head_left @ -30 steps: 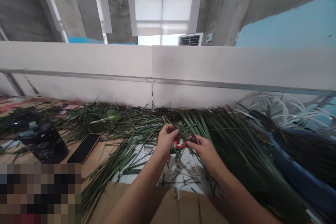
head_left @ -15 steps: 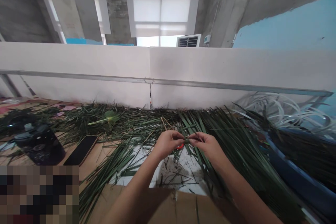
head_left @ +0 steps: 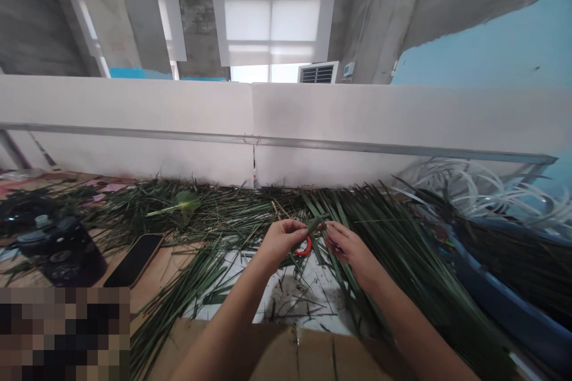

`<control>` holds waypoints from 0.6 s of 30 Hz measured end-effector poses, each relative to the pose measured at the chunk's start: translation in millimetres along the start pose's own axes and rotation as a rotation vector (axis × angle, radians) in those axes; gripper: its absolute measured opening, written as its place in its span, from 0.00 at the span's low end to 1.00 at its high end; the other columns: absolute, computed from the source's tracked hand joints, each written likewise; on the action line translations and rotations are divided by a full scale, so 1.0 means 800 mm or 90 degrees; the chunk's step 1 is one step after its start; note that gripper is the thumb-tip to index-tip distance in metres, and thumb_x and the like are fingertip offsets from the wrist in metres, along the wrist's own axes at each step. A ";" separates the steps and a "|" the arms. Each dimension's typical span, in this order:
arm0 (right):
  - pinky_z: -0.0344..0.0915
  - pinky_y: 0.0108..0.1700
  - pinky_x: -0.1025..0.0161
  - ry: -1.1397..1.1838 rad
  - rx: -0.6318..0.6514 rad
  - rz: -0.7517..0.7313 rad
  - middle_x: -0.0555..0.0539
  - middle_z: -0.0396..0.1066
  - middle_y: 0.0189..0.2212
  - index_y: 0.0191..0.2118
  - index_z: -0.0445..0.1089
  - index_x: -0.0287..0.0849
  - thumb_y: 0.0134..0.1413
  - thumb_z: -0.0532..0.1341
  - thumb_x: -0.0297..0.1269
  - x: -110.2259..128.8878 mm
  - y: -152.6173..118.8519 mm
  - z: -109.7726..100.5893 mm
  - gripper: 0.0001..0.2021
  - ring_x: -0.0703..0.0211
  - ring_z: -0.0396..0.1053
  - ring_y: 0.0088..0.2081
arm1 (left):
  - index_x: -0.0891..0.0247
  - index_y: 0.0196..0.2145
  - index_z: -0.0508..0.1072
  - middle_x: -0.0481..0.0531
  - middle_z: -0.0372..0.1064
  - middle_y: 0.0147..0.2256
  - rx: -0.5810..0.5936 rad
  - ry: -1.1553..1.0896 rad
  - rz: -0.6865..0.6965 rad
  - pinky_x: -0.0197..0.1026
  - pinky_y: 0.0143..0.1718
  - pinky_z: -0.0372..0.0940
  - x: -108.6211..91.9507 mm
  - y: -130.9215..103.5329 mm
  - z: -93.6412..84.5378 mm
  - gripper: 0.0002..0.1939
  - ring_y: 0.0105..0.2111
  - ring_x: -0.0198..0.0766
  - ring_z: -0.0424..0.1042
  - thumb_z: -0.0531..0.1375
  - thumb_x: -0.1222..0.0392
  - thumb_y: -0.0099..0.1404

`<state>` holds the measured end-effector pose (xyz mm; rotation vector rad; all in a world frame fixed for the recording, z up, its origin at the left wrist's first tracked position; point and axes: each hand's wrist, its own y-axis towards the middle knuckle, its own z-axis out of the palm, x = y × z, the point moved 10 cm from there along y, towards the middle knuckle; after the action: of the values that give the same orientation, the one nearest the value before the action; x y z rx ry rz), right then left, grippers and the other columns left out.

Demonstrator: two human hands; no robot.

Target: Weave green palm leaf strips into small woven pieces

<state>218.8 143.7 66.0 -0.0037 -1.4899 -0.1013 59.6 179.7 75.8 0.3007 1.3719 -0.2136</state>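
Observation:
My left hand (head_left: 282,240) pinches a green leaf strip (head_left: 316,224) between thumb and fingers, and the strip points up to the right. Just right of it, my right hand (head_left: 347,245) has its fingers curled close to the strip's end; what they hold is too small to make out. A red ring-shaped handle (head_left: 304,246) shows below the strip, beside my left fingertips. Under both hands lies a white sheet (head_left: 286,297) scattered with dark leaf scraps. Long green leaves (head_left: 384,238) are piled to the right, and cut strips (head_left: 192,280) lie to the left.
At the left are a dark bottle (head_left: 58,250) and a black phone (head_left: 134,261). A fan-shaped leaf (head_left: 185,203) lies behind. A blue tub (head_left: 500,297) and white coiled strips (head_left: 487,190) are at the right. Cardboard (head_left: 250,351) is in front; a white panel (head_left: 313,116) stands behind.
My hands have moved slightly apart. The strip now sticks up from my left fingers, my right hand has turned with its fingers more curled, and the red handle shows more fully.

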 end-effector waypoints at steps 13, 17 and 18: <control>0.46 0.27 0.64 -0.002 0.002 0.001 0.55 0.58 0.21 0.34 0.78 0.45 0.43 0.73 0.61 0.004 -0.008 0.005 0.24 0.64 0.50 0.24 | 0.66 0.29 0.79 0.48 0.71 0.24 0.043 0.045 0.011 0.37 0.31 0.56 0.007 0.002 0.010 0.17 0.25 0.33 0.63 0.72 0.51 0.46; 0.45 0.26 0.64 -0.006 0.004 -0.009 0.56 0.56 0.20 0.32 0.77 0.44 0.42 0.73 0.62 0.006 -0.010 0.008 0.24 0.64 0.49 0.23 | 0.66 0.28 0.79 0.48 0.71 0.24 0.042 0.049 0.012 0.37 0.31 0.56 0.008 0.003 0.009 0.16 0.24 0.33 0.63 0.72 0.51 0.46; 0.43 0.26 0.64 -0.003 0.001 -0.011 0.56 0.56 0.19 0.31 0.76 0.44 0.41 0.73 0.62 0.006 -0.009 0.009 0.24 0.64 0.48 0.23 | 0.66 0.28 0.79 0.48 0.71 0.24 0.041 0.052 0.011 0.38 0.31 0.56 0.009 0.003 0.009 0.17 0.25 0.33 0.63 0.72 0.51 0.46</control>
<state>211.9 136.3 71.0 0.0103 -1.4945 -0.1134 68.2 179.6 70.2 0.3789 1.4436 -0.2334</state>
